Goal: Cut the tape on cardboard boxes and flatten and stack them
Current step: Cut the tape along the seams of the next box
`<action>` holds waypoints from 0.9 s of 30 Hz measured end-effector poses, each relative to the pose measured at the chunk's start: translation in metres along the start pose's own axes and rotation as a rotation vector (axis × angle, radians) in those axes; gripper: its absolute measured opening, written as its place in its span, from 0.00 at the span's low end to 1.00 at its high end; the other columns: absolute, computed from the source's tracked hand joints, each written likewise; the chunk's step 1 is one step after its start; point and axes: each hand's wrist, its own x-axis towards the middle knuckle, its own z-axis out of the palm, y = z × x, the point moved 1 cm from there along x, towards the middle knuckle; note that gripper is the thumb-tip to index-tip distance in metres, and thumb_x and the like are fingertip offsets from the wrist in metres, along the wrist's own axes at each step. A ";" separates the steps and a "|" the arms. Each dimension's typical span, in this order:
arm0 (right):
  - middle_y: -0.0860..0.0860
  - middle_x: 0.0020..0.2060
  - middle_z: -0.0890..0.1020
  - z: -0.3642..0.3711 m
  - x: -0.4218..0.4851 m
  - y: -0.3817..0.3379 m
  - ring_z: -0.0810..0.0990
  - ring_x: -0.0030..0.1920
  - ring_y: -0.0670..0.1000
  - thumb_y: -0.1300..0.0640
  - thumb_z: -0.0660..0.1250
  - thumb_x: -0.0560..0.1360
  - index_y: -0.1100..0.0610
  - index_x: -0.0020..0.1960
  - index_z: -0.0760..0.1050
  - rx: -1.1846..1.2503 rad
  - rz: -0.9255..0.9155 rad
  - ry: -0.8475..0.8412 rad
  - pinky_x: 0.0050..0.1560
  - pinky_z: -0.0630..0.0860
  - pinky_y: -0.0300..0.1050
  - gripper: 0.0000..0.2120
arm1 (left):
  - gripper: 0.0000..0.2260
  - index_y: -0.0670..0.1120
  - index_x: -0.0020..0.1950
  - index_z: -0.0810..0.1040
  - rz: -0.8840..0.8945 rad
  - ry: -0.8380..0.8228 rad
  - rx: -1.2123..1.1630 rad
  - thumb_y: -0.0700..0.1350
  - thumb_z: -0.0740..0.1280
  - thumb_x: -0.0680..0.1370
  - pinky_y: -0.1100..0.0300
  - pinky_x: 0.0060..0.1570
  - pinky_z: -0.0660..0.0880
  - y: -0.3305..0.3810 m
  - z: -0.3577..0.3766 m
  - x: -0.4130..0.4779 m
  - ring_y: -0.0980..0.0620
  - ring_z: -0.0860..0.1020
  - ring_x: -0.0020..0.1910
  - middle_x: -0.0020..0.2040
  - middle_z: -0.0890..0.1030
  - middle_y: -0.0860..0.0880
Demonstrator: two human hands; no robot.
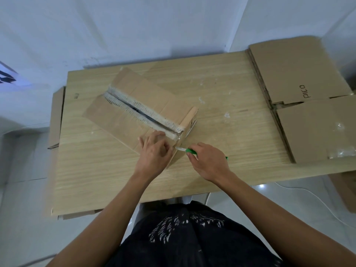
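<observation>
Gripping a green-handled knife (189, 150), right hand (207, 162) meets the near end of the brown cardboard box (123, 120) angled away-left; left hand (154, 153) atop, hold unclear.

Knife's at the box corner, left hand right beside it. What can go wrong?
1. The knife in the right hand points at the left hand resting on the box; a slip could cut fingers.
2. The flattened stack appears to overhang the table's far edge and might slide off.

The person wears a black garment (202, 249) with a white speckled print (171, 226).
</observation>
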 end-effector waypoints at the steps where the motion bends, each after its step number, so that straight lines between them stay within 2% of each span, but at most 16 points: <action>1: 0.47 0.44 0.79 0.001 0.001 0.000 0.79 0.43 0.52 0.46 0.57 0.83 0.51 0.57 0.78 -0.010 -0.005 0.004 0.41 0.77 0.51 0.14 | 0.09 0.51 0.41 0.73 -0.002 -0.013 0.010 0.50 0.68 0.79 0.32 0.76 0.44 0.002 -0.001 0.001 0.46 0.66 0.74 0.67 0.73 0.50; 9: 0.47 0.43 0.79 0.002 0.005 -0.001 0.77 0.38 0.52 0.46 0.57 0.83 0.50 0.56 0.77 -0.080 -0.056 0.064 0.37 0.74 0.48 0.13 | 0.07 0.47 0.47 0.74 0.028 -0.032 0.050 0.49 0.66 0.81 0.31 0.76 0.43 0.004 -0.001 0.001 0.50 0.71 0.67 0.63 0.72 0.50; 13: 0.46 0.38 0.75 -0.004 0.015 -0.001 0.74 0.34 0.51 0.46 0.56 0.83 0.52 0.50 0.77 -0.158 -0.086 0.096 0.34 0.67 0.46 0.14 | 0.06 0.51 0.46 0.69 0.062 -0.032 0.075 0.50 0.60 0.81 0.27 0.74 0.47 0.005 0.002 0.000 0.50 0.71 0.67 0.64 0.73 0.49; 16: 0.46 0.34 0.71 -0.005 0.022 -0.002 0.70 0.31 0.51 0.47 0.56 0.83 0.53 0.45 0.77 -0.209 -0.107 0.120 0.33 0.67 0.46 0.16 | 0.06 0.50 0.46 0.70 0.091 -0.005 0.065 0.48 0.62 0.82 0.27 0.73 0.48 0.002 0.004 -0.002 0.51 0.69 0.69 0.67 0.73 0.49; 19: 0.47 0.35 0.73 -0.016 0.037 0.012 0.74 0.31 0.49 0.47 0.53 0.85 0.54 0.48 0.78 -0.199 -0.030 0.148 0.35 0.75 0.44 0.19 | 0.05 0.46 0.50 0.75 0.094 0.019 0.063 0.46 0.64 0.82 0.26 0.73 0.47 -0.003 0.009 -0.003 0.52 0.67 0.70 0.68 0.72 0.50; 21: 0.48 0.37 0.75 -0.032 0.049 0.025 0.75 0.33 0.49 0.47 0.53 0.85 0.54 0.52 0.79 -0.222 0.028 0.149 0.34 0.71 0.41 0.17 | 0.04 0.47 0.49 0.74 0.094 0.044 0.085 0.46 0.65 0.82 0.26 0.73 0.47 -0.003 0.011 -0.005 0.53 0.67 0.70 0.66 0.72 0.50; 24: 0.48 0.39 0.77 -0.047 0.051 0.034 0.76 0.36 0.51 0.47 0.55 0.84 0.53 0.51 0.76 -0.237 0.065 0.110 0.34 0.65 0.44 0.15 | 0.05 0.50 0.49 0.71 0.086 0.058 0.083 0.48 0.63 0.83 0.28 0.75 0.44 0.001 0.012 -0.005 0.54 0.66 0.71 0.67 0.71 0.51; 27: 0.47 0.35 0.77 -0.037 0.035 0.034 0.76 0.34 0.49 0.43 0.60 0.81 0.53 0.43 0.73 0.053 0.225 0.000 0.35 0.68 0.43 0.15 | 0.06 0.48 0.56 0.74 0.042 0.136 0.045 0.49 0.61 0.84 0.32 0.76 0.46 -0.001 0.002 0.005 0.49 0.65 0.73 0.70 0.69 0.49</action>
